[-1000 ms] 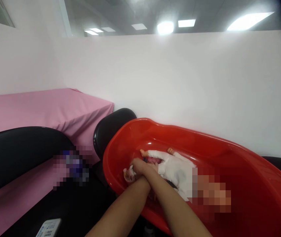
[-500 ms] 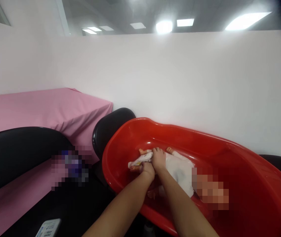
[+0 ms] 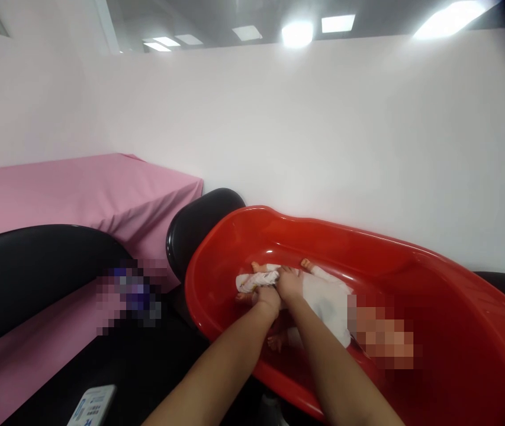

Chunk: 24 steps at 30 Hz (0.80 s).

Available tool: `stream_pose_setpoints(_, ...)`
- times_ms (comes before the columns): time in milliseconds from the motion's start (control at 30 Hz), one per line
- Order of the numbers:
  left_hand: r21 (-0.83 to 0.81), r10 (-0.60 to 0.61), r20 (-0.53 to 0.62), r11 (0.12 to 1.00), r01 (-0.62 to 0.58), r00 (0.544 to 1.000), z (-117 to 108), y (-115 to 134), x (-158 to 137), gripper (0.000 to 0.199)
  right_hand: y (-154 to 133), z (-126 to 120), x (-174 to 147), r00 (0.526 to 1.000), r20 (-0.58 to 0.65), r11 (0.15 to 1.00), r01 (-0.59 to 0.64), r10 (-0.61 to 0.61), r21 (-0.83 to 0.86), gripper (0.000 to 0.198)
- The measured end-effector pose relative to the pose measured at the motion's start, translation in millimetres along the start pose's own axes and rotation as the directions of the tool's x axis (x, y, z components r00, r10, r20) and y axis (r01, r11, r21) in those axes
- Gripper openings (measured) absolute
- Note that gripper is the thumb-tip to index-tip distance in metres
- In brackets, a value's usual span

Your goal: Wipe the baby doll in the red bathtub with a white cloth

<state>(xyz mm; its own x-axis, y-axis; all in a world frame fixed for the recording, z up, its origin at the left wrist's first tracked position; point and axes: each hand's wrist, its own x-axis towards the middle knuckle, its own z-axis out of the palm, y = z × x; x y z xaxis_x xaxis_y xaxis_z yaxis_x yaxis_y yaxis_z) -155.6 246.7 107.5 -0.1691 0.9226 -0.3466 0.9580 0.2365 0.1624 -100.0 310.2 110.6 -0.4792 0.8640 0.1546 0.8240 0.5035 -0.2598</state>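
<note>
A baby doll in white clothing lies on its back in a red baby bathtub, its head end to the right, blurred out. At its legs, a white diaper with a ruffled edge and small printed marks is bunched up. My left hand has its fingers closed on the diaper's near side. Just to the right, my right hand is closed at the diaper's other end, against the doll's lower body. The fingertips of both hands are partly hidden. The doll's feet stick out left of my hands.
Black chairs stand at the left and behind the tub. A pink cloth covers a table by the wall. On a black seat lies a white packet with printing, near a blurred purple object. A white wall rises behind the tub.
My hands have shifted slightly on the diaper, whose ruffled side now shows more and lies flatter. The view has tilted down a little. The doll stays in place.
</note>
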Motion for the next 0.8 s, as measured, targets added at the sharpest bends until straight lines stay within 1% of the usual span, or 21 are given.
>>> stream_pose_setpoints(67,0.03,0.009,-0.017,1.0,-0.008,1.0,-1.7,-2.8,-0.6,0.06,-1.1,-1.5,-0.1,1.0,0.0,0.999,-0.024,0.024,0.033,0.028)
stream_pose_setpoints(133,0.036,0.043,-0.043,0.998,-0.041,0.998,-4.7,-6.2,-0.4,0.062,-2.7,-3.7,0.9,0.998,-0.003,0.995,-0.069,0.07,0.076,0.027)
stream_pose_setpoints(200,0.026,0.1,-0.083,0.995,-0.098,0.992,-8.0,-9.3,1.0,0.056,-3.8,-7.1,3.8,0.991,-0.012,0.981,-0.131,0.134,0.139,0.027)
stream_pose_setpoints(267,-0.015,0.153,-0.172,0.987,-0.158,0.973,-10.5,-11.1,3.5,0.049,-3.6,-12.1,8.7,0.976,-0.035,0.952,-0.201,0.215,0.23,0.03)
stream_pose_setpoints(333,-0.052,0.184,-0.304,0.976,-0.21,0.935,-11.4,-11.6,6.3,0.05,-2.2,-18.5,14.7,0.949,-0.07,0.903,-0.268,0.308,0.336,0.035)
stream_pose_setpoints(400,-0.049,0.199,-0.416,0.969,-0.241,0.887,-10.7,-11.4,8.2,0.055,0.1,-25.8,20.3,0.908,-0.102,0.837,-0.325,0.406,0.441,0.038)
stream_pose_setpoints(433,-0.032,0.208,-0.452,0.968,-0.248,0.868,-10.1,-11.2,9.0,0.055,1.3,-29.4,22.4,0.884,-0.114,0.799,-0.347,0.454,0.491,0.038)
stream_pose_setpoints(500,-0.008,0.216,-0.504,0.967,-0.255,0.836,-8.7,-11.0,10.5,0.046,3.6,-36.1,24.3,0.835,-0.13,0.72,-0.37,0.535,0.588,0.037)
stream_pose_setpoints(600,-0.001,0.205,-0.562,0.969,-0.249,0.801,-6.6,-11.2,15.0,0.037,6.0,-42.7,23.0,0.774,-0.15,0.601,-0.338,0.616,0.724,0.034)
stream_pose_setpoints(667,0.015,0.2,-0.58,0.972,-0.235,0.79,-4.5,-11.9,20.2,0.035,6.0,-43.3,22.8,0.75,-0.16,0.525,-0.278,0.642,0.804,0.032)
stream_pose_setpoints(733,0.045,0.189,-0.57,0.979,-0.199,0.8,-1.7,-13.2,26.9,0.033,4.3,-40.2,25.6,0.737,-0.153,0.435,-0.207,0.658,0.876,0.034)
stream_pose_setpoints(800,0.069,0.176,-0.544,0.984,-0.166,0.82,1.0,-14.4,33.9,0.032,1.4,-35.0,31.3,0.738,-0.125,0.325,-0.133,0.663,0.936,0.038)
